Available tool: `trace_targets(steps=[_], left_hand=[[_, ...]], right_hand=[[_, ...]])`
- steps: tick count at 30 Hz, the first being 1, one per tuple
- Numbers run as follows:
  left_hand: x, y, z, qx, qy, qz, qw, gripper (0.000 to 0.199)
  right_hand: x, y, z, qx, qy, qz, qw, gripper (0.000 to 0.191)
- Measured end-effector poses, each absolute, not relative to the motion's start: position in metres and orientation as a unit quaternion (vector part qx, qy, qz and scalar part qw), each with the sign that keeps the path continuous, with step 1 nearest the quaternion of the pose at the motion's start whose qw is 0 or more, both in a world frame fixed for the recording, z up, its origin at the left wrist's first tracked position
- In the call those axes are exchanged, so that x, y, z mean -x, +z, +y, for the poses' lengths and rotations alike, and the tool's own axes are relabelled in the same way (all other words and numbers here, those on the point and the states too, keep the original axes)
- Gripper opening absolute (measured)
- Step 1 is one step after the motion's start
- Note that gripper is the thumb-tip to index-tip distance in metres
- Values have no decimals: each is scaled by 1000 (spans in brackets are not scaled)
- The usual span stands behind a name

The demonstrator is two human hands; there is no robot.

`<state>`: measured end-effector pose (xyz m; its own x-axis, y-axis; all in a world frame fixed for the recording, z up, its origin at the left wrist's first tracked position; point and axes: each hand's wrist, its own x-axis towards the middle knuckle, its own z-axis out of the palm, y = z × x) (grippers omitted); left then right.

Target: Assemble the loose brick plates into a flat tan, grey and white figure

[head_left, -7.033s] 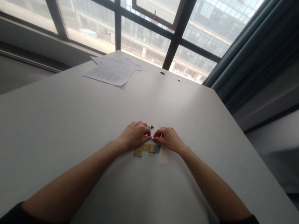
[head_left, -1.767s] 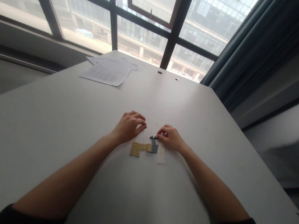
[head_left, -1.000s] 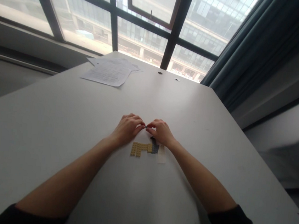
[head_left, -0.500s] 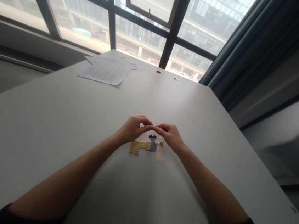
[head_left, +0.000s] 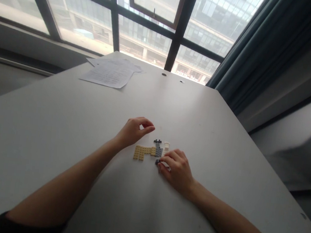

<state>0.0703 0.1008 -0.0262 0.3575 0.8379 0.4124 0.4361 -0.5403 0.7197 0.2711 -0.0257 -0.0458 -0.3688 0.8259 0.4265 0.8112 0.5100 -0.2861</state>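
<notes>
Small toy bricks lie flat on the white table point(head_left: 103, 111). A group of tan bricks point(head_left: 140, 151) adjoins grey bricks point(head_left: 158, 152), with a black brick piece point(head_left: 157, 141) at their far end. White brick pieces point(head_left: 166, 145) sit just right of the grey ones, partly hidden by my fingers. My right hand point(head_left: 179, 171) rests low over the table, thumb and fingers closed on a small black brick point(head_left: 157, 162) just in front of the grey group. Beyond the tan bricks, my left hand point(head_left: 135, 131) hovers with thumb and index fingertip pinched; anything between them is too small to see.
Printed paper sheets point(head_left: 110, 73) lie at the table's far left corner. Two small round holes, one of them a dark grommet point(head_left: 164, 74), mark the far edge. Windows point(head_left: 147, 34) stand behind the table, and a dark curtain point(head_left: 242, 51) hangs at the right.
My hands have parted from a shared fingertip pinch. The right came down and nearer with the black brick, in front of the grey group. The left shifted slightly left.
</notes>
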Motion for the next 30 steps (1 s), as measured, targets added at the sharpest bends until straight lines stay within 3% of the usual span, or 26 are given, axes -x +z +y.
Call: trace_targets(steps=[7, 12, 16, 22, 30], left_hand=[[-69, -27, 100, -793, 382, 410, 240, 25], [-65, -29, 98, -812, 380, 406, 177, 31], [-56, -33, 85, -874, 318, 355, 95, 47], [-56, -44, 57, -960, 117, 243, 71, 88], [-66, -50, 49, -970, 65, 217, 93, 91]], right_hand=[[-266, -52, -22, 534, -13, -814, 229, 9], [-272, -47, -23, 545, 1, -798, 258, 14], [-287, -46, -25, 541, 5, -799, 262, 37], [-289, -58, -26, 540, -17, -829, 146, 81], [-276, -63, -14, 531, 18, -842, 88, 75]])
